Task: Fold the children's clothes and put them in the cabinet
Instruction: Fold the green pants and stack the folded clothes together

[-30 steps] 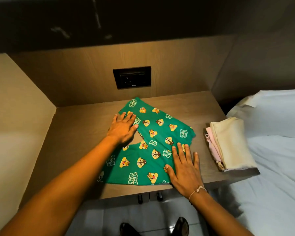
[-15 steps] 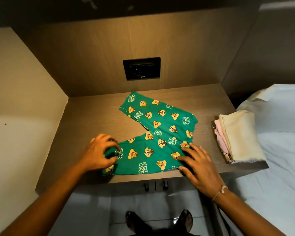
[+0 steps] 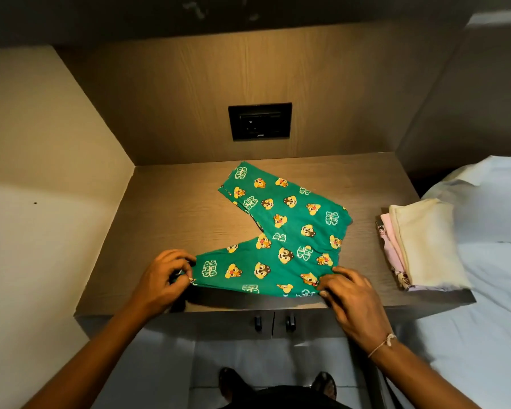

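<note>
Green children's trousers (image 3: 289, 234) with a yellow cartoon print lie spread in a V on the wooden cabinet top (image 3: 174, 219). One leg points to the back, the other toward the front left. My left hand (image 3: 162, 280) pinches the cuff of the near leg at the front left. My right hand (image 3: 347, 290) grips the waist corner at the front edge. Below the top, the cabinet's two doors (image 3: 273, 323) are shut, with small dark handles.
A stack of folded clothes (image 3: 419, 246), cream on top of pink, sits at the top's right end. A bed with white sheets (image 3: 484, 290) lies to the right. A black socket panel (image 3: 260, 121) is on the back wall. A beige wall closes the left side.
My left hand left the far leg and came to the near leg's cuff, closing on it. My right hand went from lying flat on the cloth to gripping the waist corner.
</note>
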